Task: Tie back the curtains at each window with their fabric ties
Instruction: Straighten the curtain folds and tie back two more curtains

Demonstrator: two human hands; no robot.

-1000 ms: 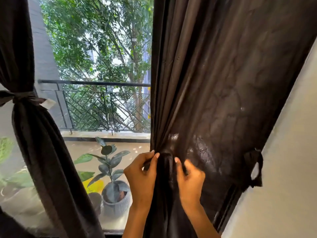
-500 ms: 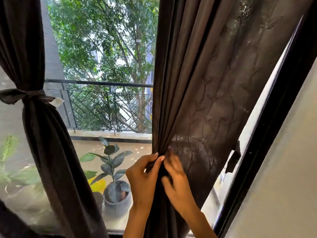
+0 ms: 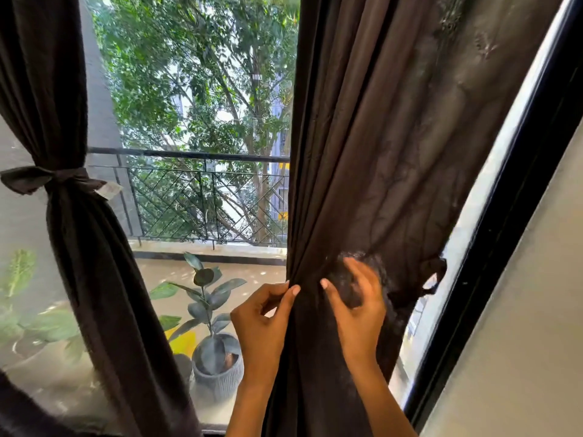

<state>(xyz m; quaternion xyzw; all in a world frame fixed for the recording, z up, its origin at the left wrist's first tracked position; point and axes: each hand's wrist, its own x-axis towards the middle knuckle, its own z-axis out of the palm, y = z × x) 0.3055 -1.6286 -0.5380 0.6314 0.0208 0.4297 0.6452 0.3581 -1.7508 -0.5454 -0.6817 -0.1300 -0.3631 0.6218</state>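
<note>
Your left hand (image 3: 262, 326) pinches the gathered right curtain (image 3: 394, 152) at its window-side edge; your right hand (image 3: 356, 310) grips the bunched folds just beside it. Its fabric tie (image 3: 433, 275) hangs loose beyond your right hand, near the frame (image 3: 504, 231).

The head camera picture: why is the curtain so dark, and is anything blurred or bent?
Head view: strong daylight behind leaves the right curtain dark, its folds faint. The right hand is smeared by motion blur; the left hand is sharper. The wide lens tilts the window frame, and the left-edge foliage looks hazy.
</note>
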